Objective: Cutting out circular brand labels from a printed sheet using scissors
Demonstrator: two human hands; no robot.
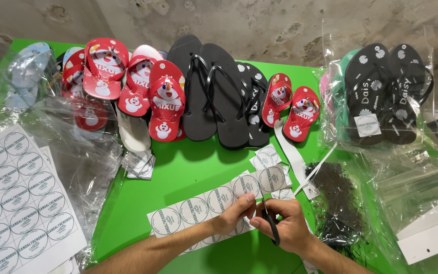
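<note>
Here, near desk's front edge:
Left hand (pixel 233 215): pinching sticker strip (pixel 214 202).
Right hand (pixel 286 226): closed around scissors (pixel 268 219), blades on strip.
Far edge: sandals (pixel 164 99).

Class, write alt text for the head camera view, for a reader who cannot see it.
Two bare hands cut a strip of round stickers on a green table: the left hand holds the strip, the right hand works black scissors. Red cartoon flip-flops and black flip-flops line the far edge.

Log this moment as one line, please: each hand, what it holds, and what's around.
left hand: holds sticker strip | right hand: scissors at strip | surface: green table | nearby: flip-flops, sticker sheet
</note>
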